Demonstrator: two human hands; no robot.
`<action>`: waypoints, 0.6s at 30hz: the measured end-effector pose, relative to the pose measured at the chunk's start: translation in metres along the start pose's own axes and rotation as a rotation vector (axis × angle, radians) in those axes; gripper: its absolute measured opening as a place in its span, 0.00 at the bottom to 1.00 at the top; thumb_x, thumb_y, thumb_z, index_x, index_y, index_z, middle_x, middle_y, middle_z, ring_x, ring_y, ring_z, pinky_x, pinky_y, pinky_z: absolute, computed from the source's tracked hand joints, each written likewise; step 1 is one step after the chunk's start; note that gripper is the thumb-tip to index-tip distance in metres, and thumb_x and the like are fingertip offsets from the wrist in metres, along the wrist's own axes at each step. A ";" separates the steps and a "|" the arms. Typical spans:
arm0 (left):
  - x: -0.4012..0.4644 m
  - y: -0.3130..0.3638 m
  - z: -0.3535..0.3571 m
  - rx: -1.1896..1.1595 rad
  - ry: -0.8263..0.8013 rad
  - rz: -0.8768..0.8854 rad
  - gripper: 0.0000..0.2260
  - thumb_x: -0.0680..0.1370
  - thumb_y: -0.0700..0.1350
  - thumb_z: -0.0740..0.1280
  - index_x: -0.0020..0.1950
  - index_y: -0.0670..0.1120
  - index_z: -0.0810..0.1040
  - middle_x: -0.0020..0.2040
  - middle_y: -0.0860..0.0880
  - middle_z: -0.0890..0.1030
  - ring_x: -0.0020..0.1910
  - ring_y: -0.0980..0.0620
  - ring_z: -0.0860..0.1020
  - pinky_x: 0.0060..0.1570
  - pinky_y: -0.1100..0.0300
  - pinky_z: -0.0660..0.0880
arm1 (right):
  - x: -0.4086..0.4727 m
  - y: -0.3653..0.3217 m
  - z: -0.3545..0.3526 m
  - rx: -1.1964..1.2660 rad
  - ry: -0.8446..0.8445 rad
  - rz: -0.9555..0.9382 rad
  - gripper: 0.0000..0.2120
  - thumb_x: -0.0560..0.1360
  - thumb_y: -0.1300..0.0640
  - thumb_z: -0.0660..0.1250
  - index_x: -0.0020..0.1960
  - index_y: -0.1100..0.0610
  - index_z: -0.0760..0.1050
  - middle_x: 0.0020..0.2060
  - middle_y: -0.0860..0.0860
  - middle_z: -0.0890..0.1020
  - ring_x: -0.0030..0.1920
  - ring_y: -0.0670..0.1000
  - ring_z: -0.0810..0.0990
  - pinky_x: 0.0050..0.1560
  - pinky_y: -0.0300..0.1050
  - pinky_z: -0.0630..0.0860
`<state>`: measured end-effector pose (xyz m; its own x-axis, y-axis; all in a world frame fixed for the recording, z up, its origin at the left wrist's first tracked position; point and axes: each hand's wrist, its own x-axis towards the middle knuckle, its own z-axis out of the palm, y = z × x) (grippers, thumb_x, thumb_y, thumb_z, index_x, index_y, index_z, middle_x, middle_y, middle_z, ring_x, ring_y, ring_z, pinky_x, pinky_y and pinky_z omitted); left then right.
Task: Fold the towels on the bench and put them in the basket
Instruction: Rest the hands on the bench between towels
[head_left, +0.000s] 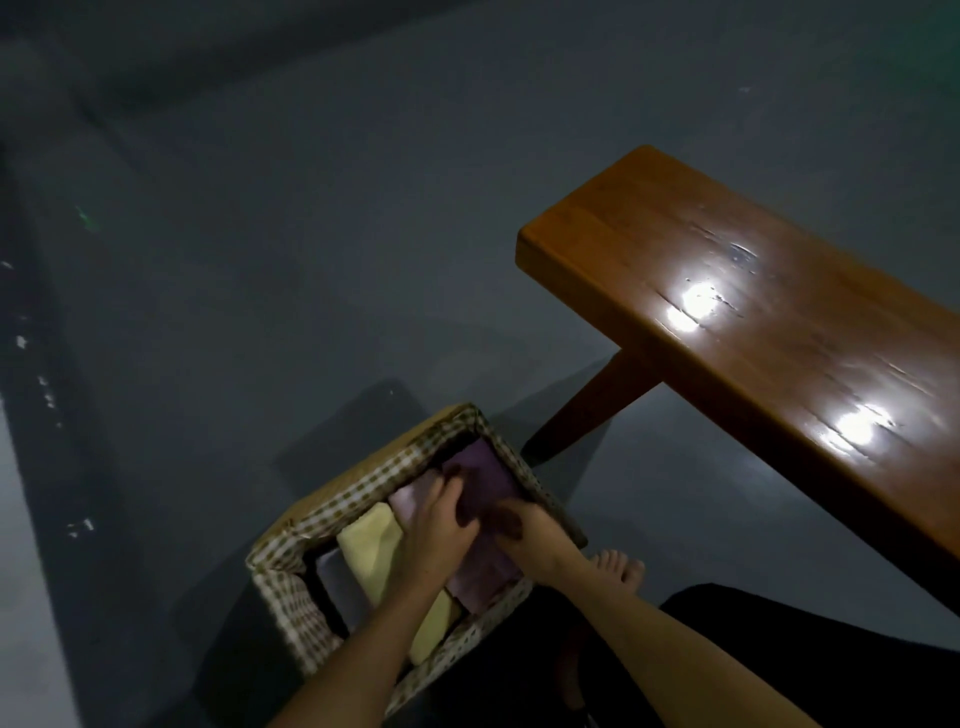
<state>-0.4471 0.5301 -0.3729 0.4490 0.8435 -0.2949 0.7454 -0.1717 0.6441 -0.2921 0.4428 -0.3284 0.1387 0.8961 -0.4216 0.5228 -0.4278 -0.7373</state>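
Note:
A woven basket (332, 506) with a checked cloth lining stands on the floor at the lower middle. Folded towels stand side by side in it: a grey one (337, 587) at the left, a yellow one (371, 551), a pale lilac one (410, 501) and a dark purple one (488, 475) at the right. Both hands reach into the basket. My left hand (436, 525) presses on the dark purple towel beside the lilac one. My right hand (519, 530) grips the same purple towel from its right side. The wooden bench (779, 322) at the right shows a bare top.
The grey floor (311, 260) spreads around basket and bench. A bench leg (587, 410) slants down just right of the basket. A bare foot (618, 571) rests on the floor beside the basket, with a dark trouser leg (779, 649) at the lower right.

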 end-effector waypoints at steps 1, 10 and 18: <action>0.005 -0.002 0.003 -0.010 -0.048 -0.025 0.29 0.76 0.49 0.69 0.77 0.50 0.72 0.74 0.46 0.72 0.73 0.42 0.72 0.71 0.49 0.72 | 0.002 -0.001 0.002 -0.017 -0.019 -0.018 0.14 0.81 0.66 0.64 0.66 0.60 0.79 0.61 0.54 0.82 0.60 0.49 0.79 0.51 0.27 0.69; 0.022 -0.013 -0.006 -0.197 -0.137 -0.014 0.31 0.75 0.42 0.75 0.77 0.46 0.73 0.72 0.47 0.77 0.71 0.49 0.75 0.70 0.60 0.70 | 0.014 0.004 0.002 0.245 -0.110 0.067 0.23 0.83 0.67 0.65 0.76 0.59 0.64 0.64 0.49 0.71 0.69 0.51 0.72 0.57 0.27 0.69; -0.013 0.024 -0.050 -0.334 0.015 0.084 0.14 0.76 0.48 0.78 0.61 0.54 0.82 0.49 0.59 0.85 0.50 0.59 0.83 0.52 0.55 0.82 | -0.010 -0.024 -0.035 0.068 -0.031 0.116 0.23 0.81 0.55 0.70 0.74 0.58 0.74 0.69 0.53 0.79 0.67 0.52 0.78 0.67 0.49 0.76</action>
<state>-0.4598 0.5409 -0.3185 0.4928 0.8412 -0.2225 0.5024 -0.0663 0.8621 -0.2764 0.4480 -0.2875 0.1686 0.8366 -0.5212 0.4463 -0.5363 -0.7164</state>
